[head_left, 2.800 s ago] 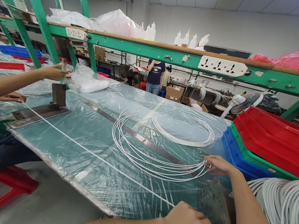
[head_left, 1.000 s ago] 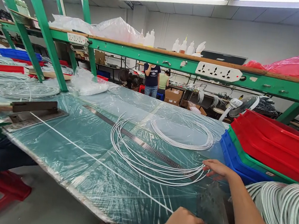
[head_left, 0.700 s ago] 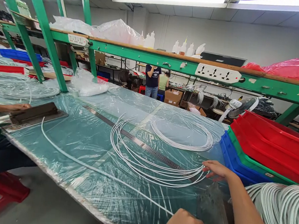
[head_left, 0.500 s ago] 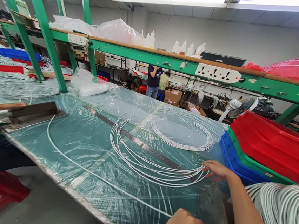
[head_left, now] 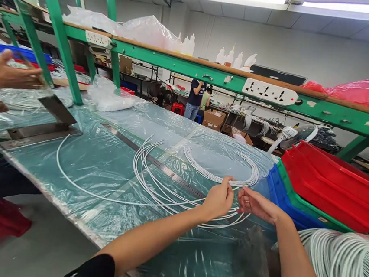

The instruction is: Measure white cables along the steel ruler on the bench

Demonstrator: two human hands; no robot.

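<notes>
My left hand (head_left: 219, 198) is closed in a pinch on the end of a long white cable (head_left: 69, 179). That cable lies in a wide loop across the plastic-covered green table (head_left: 110, 166). Just to the right, my right hand (head_left: 256, 204) rests with fingers apart on the gathered ends of a bundle of cut white cables (head_left: 163, 191). A second ring of cut cables (head_left: 229, 177) lies behind both hands. The metal ruler strip (head_left: 156, 164) runs under the bundle.
At the far left a co-worker's hand (head_left: 11, 74) holds up the lever of a cutter (head_left: 57, 109) on its steel base (head_left: 38, 133). Stacked red, green and blue bins (head_left: 330, 183) stand at the right. A thick coil of white cable (head_left: 348, 267) fills the bottom right corner.
The taut cable was cut at the cutter and sprang into a loop. My left hand carried its end from the near edge up to the bundle. The co-worker raised the cutter lever.
</notes>
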